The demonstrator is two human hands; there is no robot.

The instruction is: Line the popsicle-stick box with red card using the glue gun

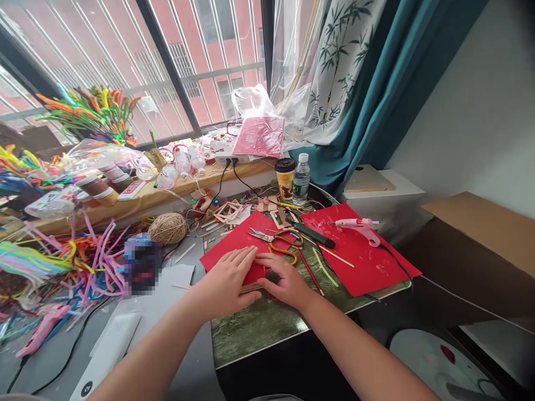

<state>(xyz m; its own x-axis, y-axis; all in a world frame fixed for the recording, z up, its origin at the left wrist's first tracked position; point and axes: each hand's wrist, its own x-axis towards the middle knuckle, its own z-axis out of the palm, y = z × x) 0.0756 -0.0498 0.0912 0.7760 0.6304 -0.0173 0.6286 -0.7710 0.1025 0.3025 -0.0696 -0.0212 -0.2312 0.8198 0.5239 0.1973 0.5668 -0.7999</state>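
My left hand (pixel 229 278) lies over a red sheet of paper (pixel 228 245), fingers stretched out and thumb apart. My right hand (pixel 288 281) rests at the sheet's near right side, its thumb and fingers apart around a bit of red surface. Between the two hands shows the edge of a thin wooden strip (pixel 249 288), mostly covered by the left hand. Just beyond the fingers lie scissors with orange-brown handles (pixel 288 243), partly opened. A red pencil (pixel 310 272) lies right of my right hand.
A pink glue gun (pixel 359 225) sits on another red sheet (pixel 359 273), its cord trailing right. A dark green cutter-like tool (pixel 313 235), twine ball (pixel 168 228), lidded cup (pixel 285 178) and water bottle (pixel 301 181) stand around. Pipe cleaners (pixel 98 253) crowd the left.
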